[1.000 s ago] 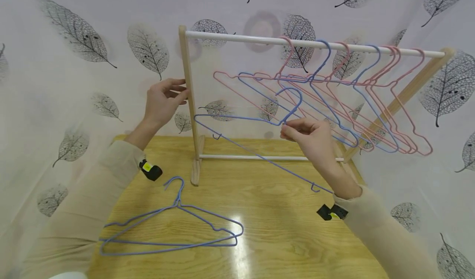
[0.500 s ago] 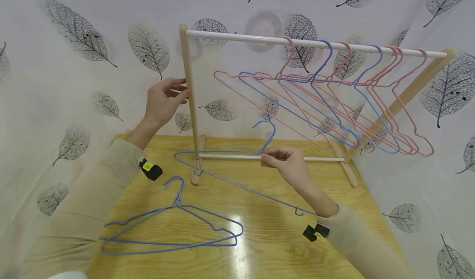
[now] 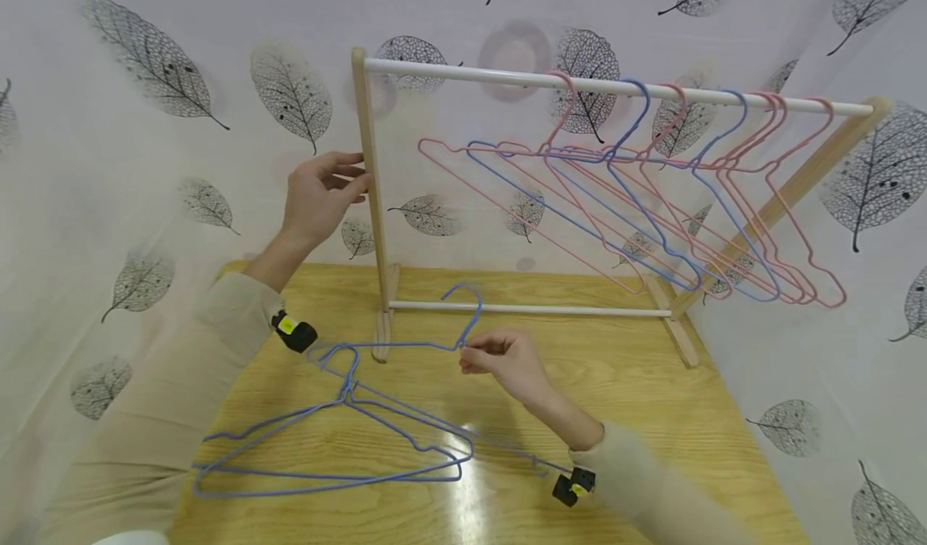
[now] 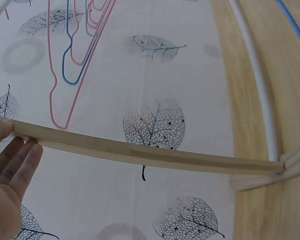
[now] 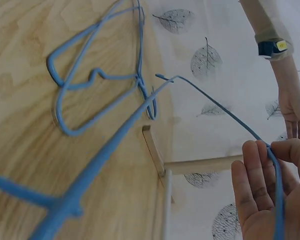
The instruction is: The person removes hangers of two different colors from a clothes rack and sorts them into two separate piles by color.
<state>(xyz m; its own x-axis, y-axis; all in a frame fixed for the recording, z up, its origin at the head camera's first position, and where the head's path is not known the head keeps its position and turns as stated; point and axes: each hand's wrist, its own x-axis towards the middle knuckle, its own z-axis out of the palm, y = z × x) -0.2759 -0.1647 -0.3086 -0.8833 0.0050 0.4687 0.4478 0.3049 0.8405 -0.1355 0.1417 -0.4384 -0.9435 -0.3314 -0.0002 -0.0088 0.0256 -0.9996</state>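
Over the table (image 3: 637,416), toward its left edge, the right hand (image 3: 509,364) pinches a blue hanger (image 3: 416,344) — the right wrist view alone bares that palm. The left hand (image 3: 322,195), raised by the back left corner, seems to grip a wooden post (image 3: 373,215).

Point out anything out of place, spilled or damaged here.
Nothing looks spilled or damaged. Only the blue hangers lying on the table look a little untidy: they overlap, wires crossing, whereas the pink and blue hangers on the white rail hang by their hooks.
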